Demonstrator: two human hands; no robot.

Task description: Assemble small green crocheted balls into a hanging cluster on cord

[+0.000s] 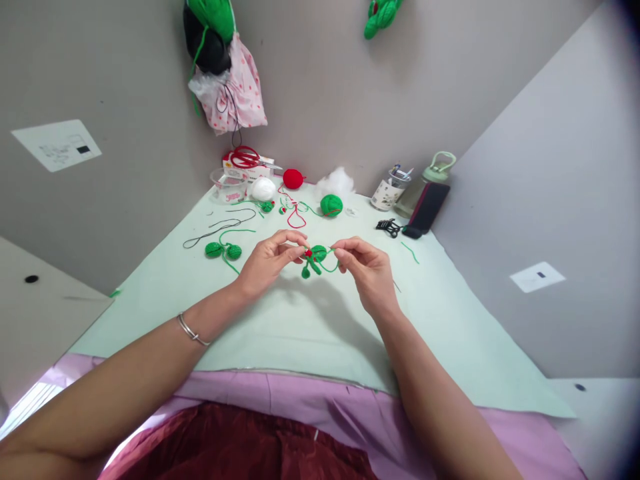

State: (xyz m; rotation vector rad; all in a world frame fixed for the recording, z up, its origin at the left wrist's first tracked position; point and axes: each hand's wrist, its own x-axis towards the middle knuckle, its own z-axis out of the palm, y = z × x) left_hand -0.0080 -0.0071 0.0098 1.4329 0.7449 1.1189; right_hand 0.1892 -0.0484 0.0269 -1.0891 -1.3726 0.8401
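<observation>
Between my hands, above the table, is a small crocheted piece (319, 253) with green leaves, green stems and a red part on its left. My left hand (275, 259) pinches it at the red part, thumb and fingertips together. My right hand (364, 267) is closed on green yarn (330, 269) that loops from the piece's right side. On the table left of my left hand lies a pair of green crocheted leaves (223, 251) with loose yarn tails.
Along the back stand a plastic tub (230, 190), red scissors (245, 157) on a box, white yarn (263, 189), red yarn (293, 178), green yarn ball (331, 205), white stuffing (340, 181), a pen cup (389, 192), a bottle (435, 175), a phone (429, 208) and a black claw clip (389, 228).
</observation>
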